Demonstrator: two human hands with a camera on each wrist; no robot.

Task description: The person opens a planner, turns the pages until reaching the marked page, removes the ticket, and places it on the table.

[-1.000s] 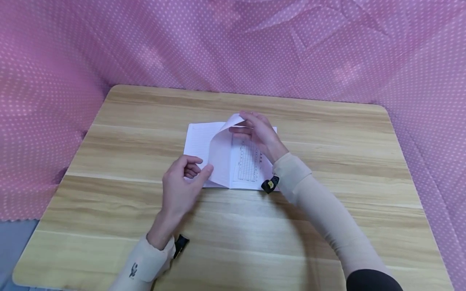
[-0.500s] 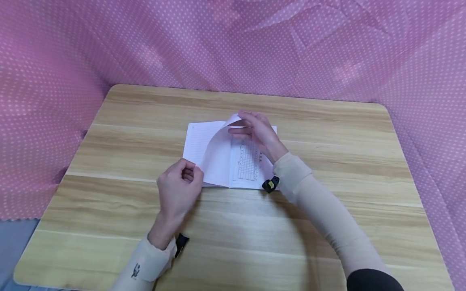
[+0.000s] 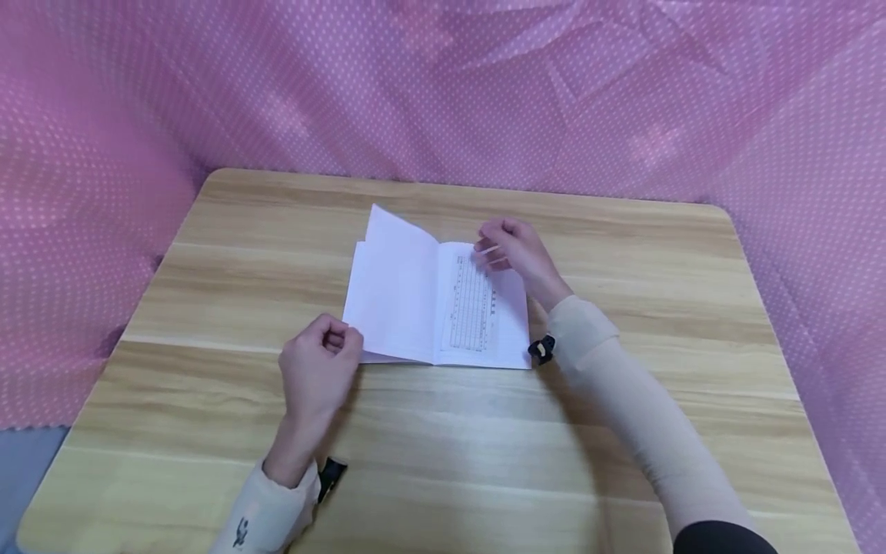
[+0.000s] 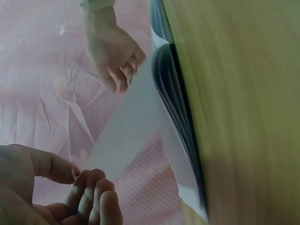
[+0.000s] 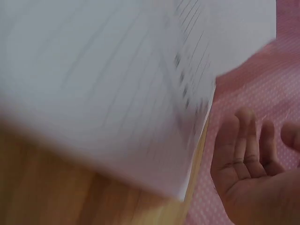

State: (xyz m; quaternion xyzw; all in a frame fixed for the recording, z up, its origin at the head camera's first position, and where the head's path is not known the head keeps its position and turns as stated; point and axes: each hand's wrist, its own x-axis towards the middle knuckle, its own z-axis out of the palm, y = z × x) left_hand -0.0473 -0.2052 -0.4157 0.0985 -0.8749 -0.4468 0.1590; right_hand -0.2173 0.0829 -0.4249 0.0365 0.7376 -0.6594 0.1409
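Note:
An open notebook (image 3: 512, 338) lies in the middle of the table, its right page printed with a table of lines. My left hand (image 3: 314, 369) pinches the lower outer corner of a turned white page (image 3: 398, 292), which leans over the left half. Thumb and fingertips meet at that page's corner in the left wrist view, where the page (image 4: 126, 122) stands away from the sheets beneath. Over the upper part of the right page, my right hand (image 3: 519, 254) hovers with loosely bent fingers. The right wrist view shows this hand (image 5: 253, 173) holding nothing, beside the notebook's edge.
The wooden table (image 3: 623, 269) has rounded corners and extends around the notebook. A pink dotted cloth (image 3: 443, 92) hangs behind it and along both sides. Small black cameras sit on both wrists, the right one (image 3: 541, 350) close to the notebook's edge.
The page has swung from the middle over to the left, drawn by my left hand, which first closed on its corner. My right hand has let the page go and shifted right.

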